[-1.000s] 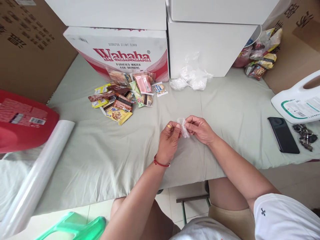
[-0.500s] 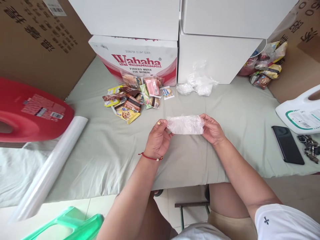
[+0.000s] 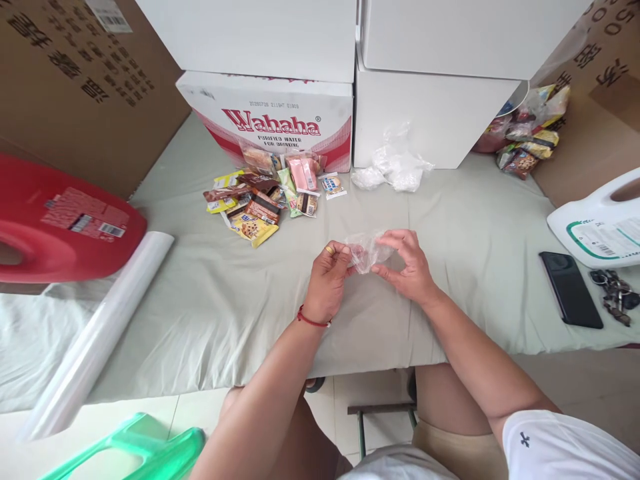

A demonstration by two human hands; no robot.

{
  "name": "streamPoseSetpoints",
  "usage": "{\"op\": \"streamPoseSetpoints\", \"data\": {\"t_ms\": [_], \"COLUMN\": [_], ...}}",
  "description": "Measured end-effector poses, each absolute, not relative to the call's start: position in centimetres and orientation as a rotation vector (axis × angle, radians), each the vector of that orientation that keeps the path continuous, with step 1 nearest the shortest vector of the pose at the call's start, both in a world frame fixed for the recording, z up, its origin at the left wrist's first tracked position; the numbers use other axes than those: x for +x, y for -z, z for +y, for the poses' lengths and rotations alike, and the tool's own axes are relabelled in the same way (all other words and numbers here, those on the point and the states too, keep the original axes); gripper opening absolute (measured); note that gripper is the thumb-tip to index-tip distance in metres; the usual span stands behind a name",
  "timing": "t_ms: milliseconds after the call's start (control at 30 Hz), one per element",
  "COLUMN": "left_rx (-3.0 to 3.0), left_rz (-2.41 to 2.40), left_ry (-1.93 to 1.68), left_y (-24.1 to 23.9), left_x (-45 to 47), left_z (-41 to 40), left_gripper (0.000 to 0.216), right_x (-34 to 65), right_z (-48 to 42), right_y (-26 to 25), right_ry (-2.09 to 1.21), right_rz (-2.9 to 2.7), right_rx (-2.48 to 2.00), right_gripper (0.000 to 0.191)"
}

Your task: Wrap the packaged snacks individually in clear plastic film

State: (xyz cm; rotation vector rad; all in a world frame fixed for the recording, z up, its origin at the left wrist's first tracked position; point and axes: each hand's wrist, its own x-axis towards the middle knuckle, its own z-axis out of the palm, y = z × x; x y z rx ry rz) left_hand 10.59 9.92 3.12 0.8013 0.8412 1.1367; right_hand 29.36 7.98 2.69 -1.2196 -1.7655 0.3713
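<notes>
A crumpled piece of clear plastic film point(image 3: 367, 252) is held in the air over the cloth-covered table, between my two hands. My left hand point(image 3: 331, 270), with a ring and a red bracelet on the wrist, pinches its left end between thumb and fingers. On the other side, my right hand point(image 3: 407, 265) curls around the film, its thumb low and its fingertips above, with part of the film between them. More crumpled clear plastic point(image 3: 395, 167) lies behind, against a white box. Wrapped snacks point(image 3: 263, 200) are heaped to the left of it.
A Wahaha carton point(image 3: 270, 113) and white boxes point(image 3: 435, 107) stand at the back. To the left are a red jug point(image 3: 65, 220) and a plastic roll point(image 3: 105, 327). At right lie a phone point(image 3: 570, 290), keys point(image 3: 615, 293), a white jug point(image 3: 600, 223) and more snacks point(image 3: 530, 143).
The film was stretched flat between both hands and is now bunched up. My right hand has moved left toward my left hand, its fingers curling around the film.
</notes>
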Motion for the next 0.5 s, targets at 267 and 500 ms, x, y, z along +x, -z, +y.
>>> {"op": "streamPoseSetpoints", "data": {"t_ms": [267,500], "left_rx": [0.337,0.344], "left_rz": [0.799,0.681], "left_ry": [-1.191,-1.394], "left_y": [-2.8,-3.7], "left_x": [10.5,10.0], "left_z": [11.2,11.7], "left_gripper": [0.029,0.031], "right_x": [28.7,27.9], "right_z": [7.0,6.5], "right_y": [-2.8,-3.0], "right_ry": [-0.652,-1.479], "right_rz": [-2.017,-1.371], "right_rx": [-1.065,-1.354], "right_gripper": [0.019,0.051]}}
